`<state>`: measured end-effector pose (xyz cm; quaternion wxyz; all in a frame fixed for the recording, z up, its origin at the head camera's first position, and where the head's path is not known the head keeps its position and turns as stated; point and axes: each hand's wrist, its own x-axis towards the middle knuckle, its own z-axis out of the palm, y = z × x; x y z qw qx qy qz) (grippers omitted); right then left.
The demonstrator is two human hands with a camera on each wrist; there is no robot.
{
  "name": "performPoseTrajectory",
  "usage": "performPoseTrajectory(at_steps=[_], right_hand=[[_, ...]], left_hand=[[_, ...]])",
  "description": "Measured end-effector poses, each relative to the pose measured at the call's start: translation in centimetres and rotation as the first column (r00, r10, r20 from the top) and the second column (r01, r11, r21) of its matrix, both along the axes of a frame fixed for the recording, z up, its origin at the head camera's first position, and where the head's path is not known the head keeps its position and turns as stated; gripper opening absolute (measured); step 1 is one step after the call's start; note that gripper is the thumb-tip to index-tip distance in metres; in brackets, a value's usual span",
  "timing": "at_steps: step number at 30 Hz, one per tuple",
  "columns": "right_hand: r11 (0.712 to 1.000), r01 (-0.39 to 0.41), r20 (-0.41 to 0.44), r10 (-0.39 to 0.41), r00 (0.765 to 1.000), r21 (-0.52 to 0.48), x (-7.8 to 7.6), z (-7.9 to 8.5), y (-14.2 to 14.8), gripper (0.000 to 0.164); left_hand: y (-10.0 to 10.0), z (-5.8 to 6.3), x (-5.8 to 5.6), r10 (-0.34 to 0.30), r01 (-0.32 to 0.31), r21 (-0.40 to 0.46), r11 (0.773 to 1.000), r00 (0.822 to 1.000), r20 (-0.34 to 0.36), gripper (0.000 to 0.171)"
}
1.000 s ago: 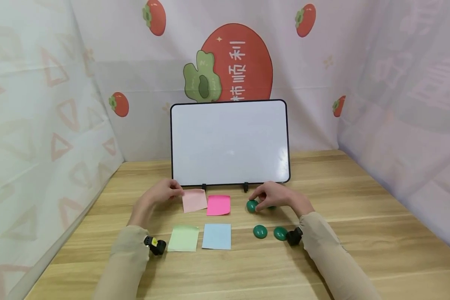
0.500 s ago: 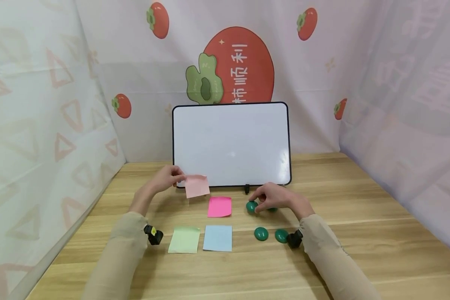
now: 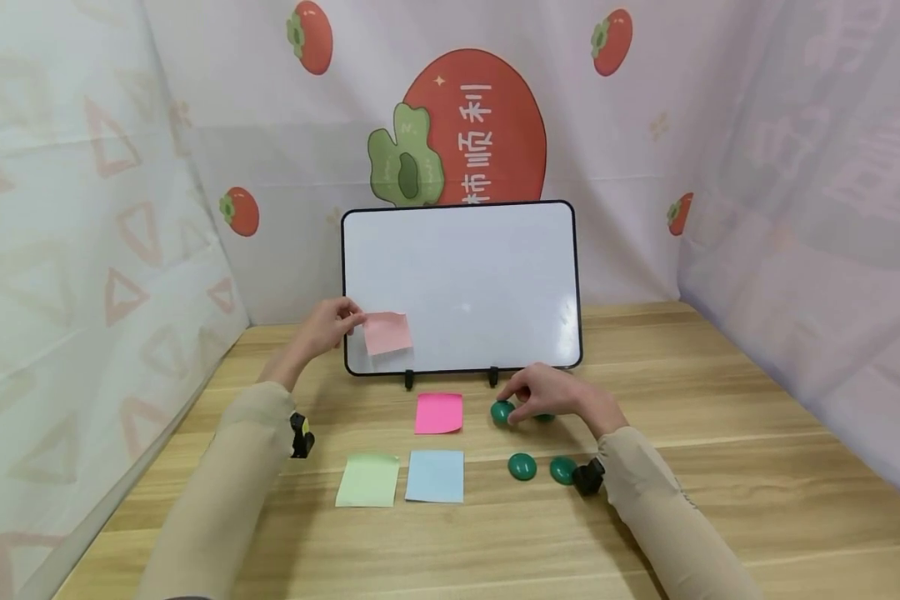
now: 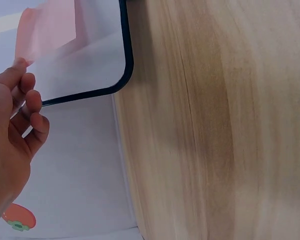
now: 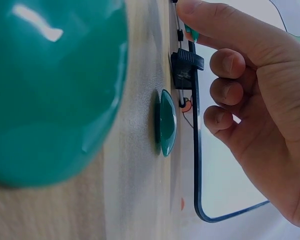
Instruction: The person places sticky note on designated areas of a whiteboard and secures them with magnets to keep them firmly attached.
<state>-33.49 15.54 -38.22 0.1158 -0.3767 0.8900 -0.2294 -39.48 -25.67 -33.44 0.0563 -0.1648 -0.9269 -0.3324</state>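
Observation:
My left hand (image 3: 328, 327) pinches a pale pink sticky note (image 3: 387, 335) by its left corner, thumb and forefinger together. The note overlaps the lower left of a whiteboard (image 3: 468, 275); in the left wrist view the sheet (image 4: 52, 25) hangs close over the white surface. On the right, my other hand (image 3: 547, 390) holds a round green magnet (image 3: 502, 412) between thumb and forefinger, low over the table. The right wrist view shows only a sliver of that magnet (image 5: 191, 34) beyond the thumb. Another green magnet (image 3: 544, 417) is partly hidden under this hand.
Bright pink (image 3: 439, 414), light green (image 3: 368, 481) and blue sticky notes (image 3: 435, 477) lie on the wooden table. Two green magnets, one nearer the middle (image 3: 522, 467) and one by the right wrist camera (image 3: 562, 470), rest in front. Black feet (image 3: 493, 377) support the whiteboard.
My left hand has lifted the pale pink sticky note off the table and raised it in front of the whiteboard's lower left. The right hand stays in place with its magnet.

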Motion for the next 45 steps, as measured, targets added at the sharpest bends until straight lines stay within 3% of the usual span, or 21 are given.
performPoseTrajectory(at_steps=[5, 12, 28, 35, 45], right_hand=[[1.000, -0.005, -0.006, 0.005, 1.000, -0.006, -0.1, -0.1, 0.1, 0.033], [1.000, -0.003, -0.025, 0.003, 1.000, 0.008, -0.1, -0.2, 0.1, 0.033], [0.997, -0.032, -0.048, 0.028, 0.998, -0.074, -0.3, -0.2, -0.2, 0.035], [0.996, -0.058, -0.092, 0.051, 0.994, -0.073, -0.5, 0.0, -0.8, 0.034], [0.993, -0.091, -0.176, 0.078, 0.981, -0.070, -1.4, 0.8, -2.2, 0.036]], left_hand=[[0.0, 0.7, -0.8, 0.039, -0.040, -0.045, 0.998, 0.999, -0.025, 0.027], [0.5, 1.2, -1.6, 0.075, -0.076, -0.018, 0.997, 0.996, -0.049, 0.028], [0.1, 1.8, -2.0, 0.075, -0.077, -0.015, 0.997, 0.995, -0.070, 0.025], [0.3, 1.7, -2.1, 0.089, -0.094, -0.062, 0.994, 0.994, -0.070, 0.026], [0.6, 1.5, -2.2, 0.106, -0.111, -0.061, 0.992, 0.992, -0.074, 0.027]])
